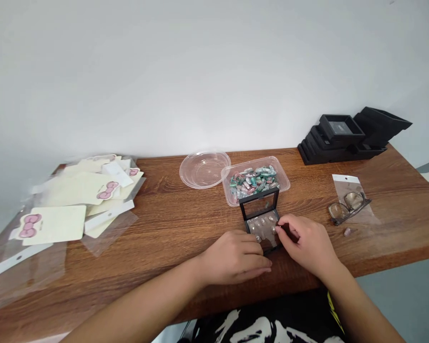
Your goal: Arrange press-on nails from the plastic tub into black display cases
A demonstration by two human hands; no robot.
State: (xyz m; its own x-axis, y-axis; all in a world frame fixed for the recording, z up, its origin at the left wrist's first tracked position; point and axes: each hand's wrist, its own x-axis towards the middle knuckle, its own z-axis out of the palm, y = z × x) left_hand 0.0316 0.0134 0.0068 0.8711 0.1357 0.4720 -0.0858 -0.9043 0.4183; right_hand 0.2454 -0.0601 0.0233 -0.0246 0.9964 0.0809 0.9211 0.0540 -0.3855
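Observation:
A small black case (259, 202) stands on the table with its windowed lid raised. Several small shiny pieces, which look like press-on nails (262, 221), lie in rows on its clear insert. My left hand (232, 257) rests at the case's front left corner, its fingers stretched out to the right and its thumb hidden. At the case's right side, the thumb and forefinger of my right hand (305, 240) pinch at a small pale press-on nail (273, 230). Just behind the case, a clear rectangular tub (285, 178) holds many green, pink and silver press-on nails (252, 182).
A round clear plastic lid (204, 169) lies left of the tub. Cream cards (59, 224) in clear bags cover the left side. Black cases (343, 136) are stacked at the back right. Glasses (348, 209) lie on a clear bag (345, 183), near a small pinkish piece (347, 232).

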